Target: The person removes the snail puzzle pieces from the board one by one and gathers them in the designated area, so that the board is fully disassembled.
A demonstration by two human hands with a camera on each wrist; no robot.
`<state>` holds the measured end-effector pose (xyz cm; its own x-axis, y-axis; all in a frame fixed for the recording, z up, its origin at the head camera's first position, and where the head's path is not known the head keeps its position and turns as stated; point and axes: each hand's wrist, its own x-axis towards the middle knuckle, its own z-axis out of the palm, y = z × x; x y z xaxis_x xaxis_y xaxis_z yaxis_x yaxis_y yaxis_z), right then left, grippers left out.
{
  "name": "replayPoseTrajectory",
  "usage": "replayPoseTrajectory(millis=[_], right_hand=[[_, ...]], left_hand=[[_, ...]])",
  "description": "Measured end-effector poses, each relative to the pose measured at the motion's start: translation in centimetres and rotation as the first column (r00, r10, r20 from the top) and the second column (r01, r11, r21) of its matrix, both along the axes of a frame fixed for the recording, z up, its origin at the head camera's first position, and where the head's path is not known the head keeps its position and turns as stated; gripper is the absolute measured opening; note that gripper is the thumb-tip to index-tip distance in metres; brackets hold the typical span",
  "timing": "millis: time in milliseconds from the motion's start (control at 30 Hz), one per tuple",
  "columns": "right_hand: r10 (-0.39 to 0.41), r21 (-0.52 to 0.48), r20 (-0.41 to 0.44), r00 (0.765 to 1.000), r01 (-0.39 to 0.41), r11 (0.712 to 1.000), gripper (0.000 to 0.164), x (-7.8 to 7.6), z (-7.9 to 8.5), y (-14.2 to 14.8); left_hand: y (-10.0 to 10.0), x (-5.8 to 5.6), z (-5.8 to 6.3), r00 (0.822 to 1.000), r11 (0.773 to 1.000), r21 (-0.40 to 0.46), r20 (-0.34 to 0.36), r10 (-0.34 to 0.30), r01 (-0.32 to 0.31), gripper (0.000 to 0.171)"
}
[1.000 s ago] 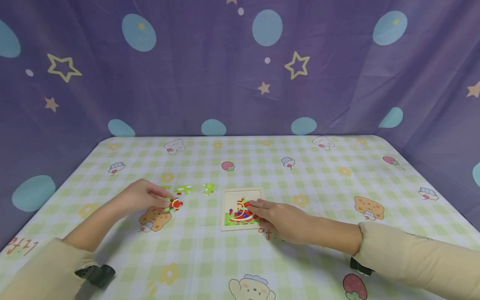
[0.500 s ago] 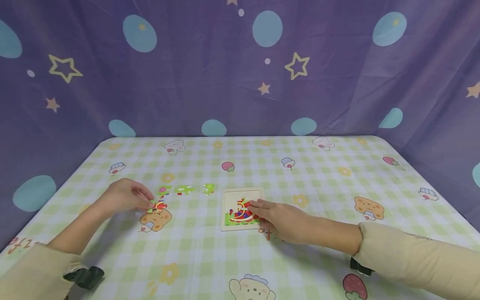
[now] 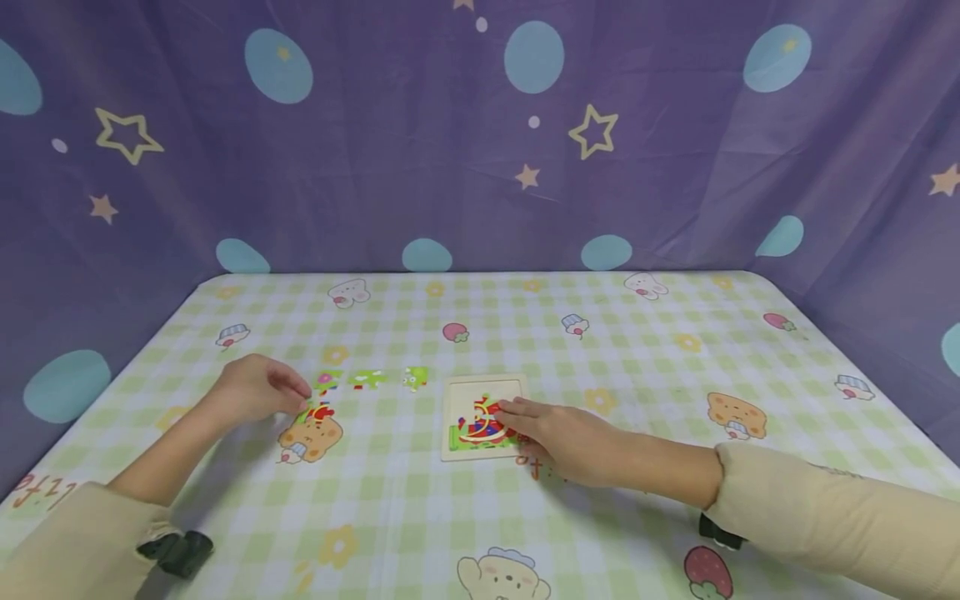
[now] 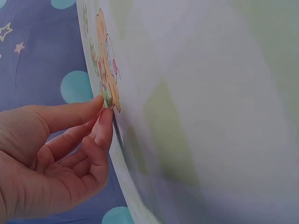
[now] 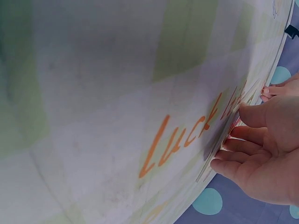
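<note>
At the left of the head view, my left hand (image 3: pixel 255 392) pinches a small red and green puzzle piece (image 3: pixel 323 412) at its left end, low over the tablecloth. The left wrist view shows thumb and forefinger meeting at the piece's greenish edge (image 4: pixel 108 98). My right hand (image 3: pixel 570 442) rests with extended fingers on the right side of a square wooden puzzle tray (image 3: pixel 465 390). Red, blue, yellow and green fitted pieces (image 3: pixel 483 429) fill the tray's near part, and bare wood shows in its far part. The right fingers hide the tray's right side.
Three loose green puzzle pieces lie in a row beyond the left hand: one with a pink flower (image 3: pixel 326 380), one with white patches (image 3: pixel 367 380), and one with eyes (image 3: pixel 416 378). A checked tablecloth (image 3: pixel 405 508) covers the table, and a purple curtain (image 3: pixel 420 150) hangs behind.
My left hand has moved left with the red and green piece, uncovering the flower piece, then shifted slightly back right. The right hand and the tray have stayed in place.
</note>
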<state>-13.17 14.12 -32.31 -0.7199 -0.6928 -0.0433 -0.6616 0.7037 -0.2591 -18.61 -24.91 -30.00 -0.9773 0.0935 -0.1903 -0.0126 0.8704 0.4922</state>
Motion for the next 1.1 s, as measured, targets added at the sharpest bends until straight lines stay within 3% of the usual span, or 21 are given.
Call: replayPoseTrajectory(millis=[300, 733, 900, 1100], right_hand=[[0.004, -0.004, -0.002, 1.0, -0.004, 1.0, 0.049, 0.0, 0.0, 0.0], [0.014, -0.018, -0.02, 1.0, -0.014, 1.0, 0.048, -0.1, -0.1, 0.1], [0.0, -0.029, -0.016, 1.0, 0.0, 1.0, 0.047, 0.0, -0.2, 0.1], [-0.003, -0.052, -0.023, 1.0, 0.001, 0.999, 0.046, 0.0, -0.3, 0.2]], left_hand=[[1.8, 0.2, 0.7, 0.993, 0.996, 0.01, -0.073, -0.089, 0.09, 0.024], [9.3, 0.0, 2.3, 0.959, 0.961, 0.056, -0.111, -0.262, 0.269, 0.027], [12.2, -0.4, 1.9, 0.952, 0.949, 0.098, -0.094, -0.292, 0.3, 0.027], [14.9, -0.5, 0.2, 0.941, 0.937, 0.096, -0.068, -0.332, 0.337, 0.031]])
